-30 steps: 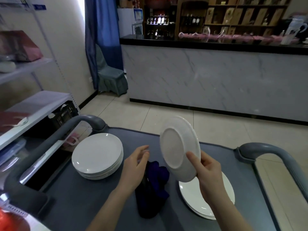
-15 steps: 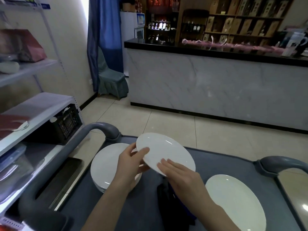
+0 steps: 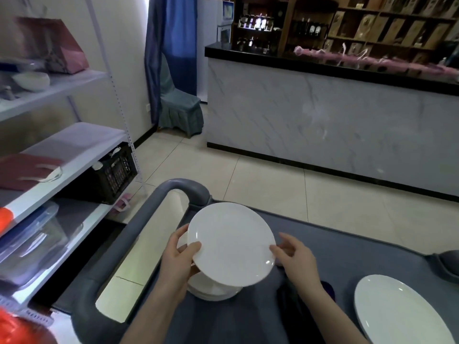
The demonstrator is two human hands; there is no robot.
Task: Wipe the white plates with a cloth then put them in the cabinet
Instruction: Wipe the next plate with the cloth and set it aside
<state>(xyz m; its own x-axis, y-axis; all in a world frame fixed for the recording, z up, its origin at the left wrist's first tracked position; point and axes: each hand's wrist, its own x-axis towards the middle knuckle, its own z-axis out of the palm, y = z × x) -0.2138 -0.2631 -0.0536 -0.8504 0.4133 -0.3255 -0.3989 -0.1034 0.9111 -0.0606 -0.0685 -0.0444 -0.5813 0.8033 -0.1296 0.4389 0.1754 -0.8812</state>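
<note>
A white plate [image 3: 231, 243] is held face up, slightly tilted, just above a stack of white plates [image 3: 213, 291] on the grey cart top [image 3: 248, 319]. My left hand [image 3: 177, 261] grips its left rim, thumb on top and fingers beneath. My right hand [image 3: 296, 259] is at the plate's right rim, with fingertips touching the edge. A dark blue cloth [image 3: 327, 289] lies on the cart behind my right wrist, mostly hidden. Another white plate [image 3: 397, 311] lies at the lower right of the cart.
The cart has grey tubular handles [image 3: 139, 234] on the left and right sides. A white shelf unit [image 3: 74, 150] stands at left with a black crate [image 3: 111, 175], clear containers and red bags. A marble-fronted counter [image 3: 323, 115] stands across the tiled floor.
The plate went from upright in my right hand to face up, passed to my left hand, and moved left over the stack. The view shifted left.
</note>
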